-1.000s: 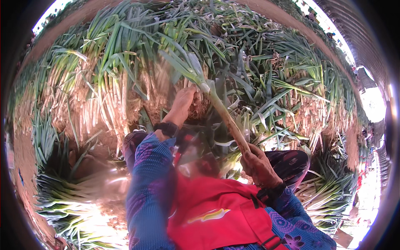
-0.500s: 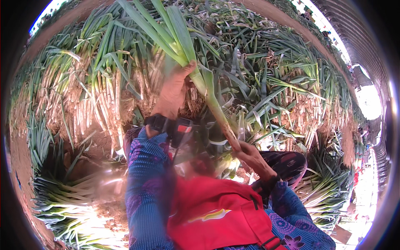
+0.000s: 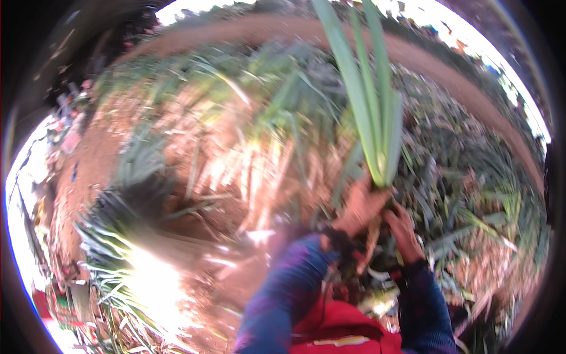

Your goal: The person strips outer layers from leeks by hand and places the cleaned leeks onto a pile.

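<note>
My left hand (image 3: 361, 206) is wrapped round a leek (image 3: 383, 156) just below where its leaves fan out. The long green leaves point up and away from me, and the pale, brownish stem hangs down beneath the hand, partly hidden behind the wrist. My right hand (image 3: 404, 233) is at the stem right beside and a little below the left one, its fingers closed against it. What exactly its fingertips grip is partly hidden.
Blurred rows of leeks (image 3: 253, 153) lie beyond my hands, roots toward me. A stack of leeks (image 3: 112, 248) lies at the left on brown soil (image 3: 227, 215). Loose green leaves (image 3: 433, 183) cover the ground at the right. A dirt path (image 3: 283, 26) runs along the back.
My view has swung left. The leek is more upright, and my right hand has gone from the stem's lower end up to beside my left hand.
</note>
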{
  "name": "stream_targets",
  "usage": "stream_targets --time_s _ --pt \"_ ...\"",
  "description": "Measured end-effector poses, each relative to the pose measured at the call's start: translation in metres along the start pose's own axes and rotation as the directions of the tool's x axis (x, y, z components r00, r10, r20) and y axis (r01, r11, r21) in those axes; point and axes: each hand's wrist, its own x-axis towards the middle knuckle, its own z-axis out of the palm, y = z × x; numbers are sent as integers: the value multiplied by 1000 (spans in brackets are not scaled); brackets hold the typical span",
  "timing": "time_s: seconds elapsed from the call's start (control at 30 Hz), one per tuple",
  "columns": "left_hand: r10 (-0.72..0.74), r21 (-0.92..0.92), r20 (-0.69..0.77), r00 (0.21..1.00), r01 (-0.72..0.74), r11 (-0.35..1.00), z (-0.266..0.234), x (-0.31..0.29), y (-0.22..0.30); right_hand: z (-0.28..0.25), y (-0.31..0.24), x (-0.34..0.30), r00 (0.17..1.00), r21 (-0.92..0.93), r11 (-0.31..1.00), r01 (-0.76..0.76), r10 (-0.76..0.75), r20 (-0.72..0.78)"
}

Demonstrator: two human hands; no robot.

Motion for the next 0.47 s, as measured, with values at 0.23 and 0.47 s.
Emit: stream_targets --time_s 0.23,0.47 --pt "-120 88 -198 973 139 986 -6 -21 3 27 12 -1 999 66 997 -26 28 -24" --pt "-149 182 -183 972 182 966 -9 -19 2 33 32 10 990 -93 993 70 -81 -118"
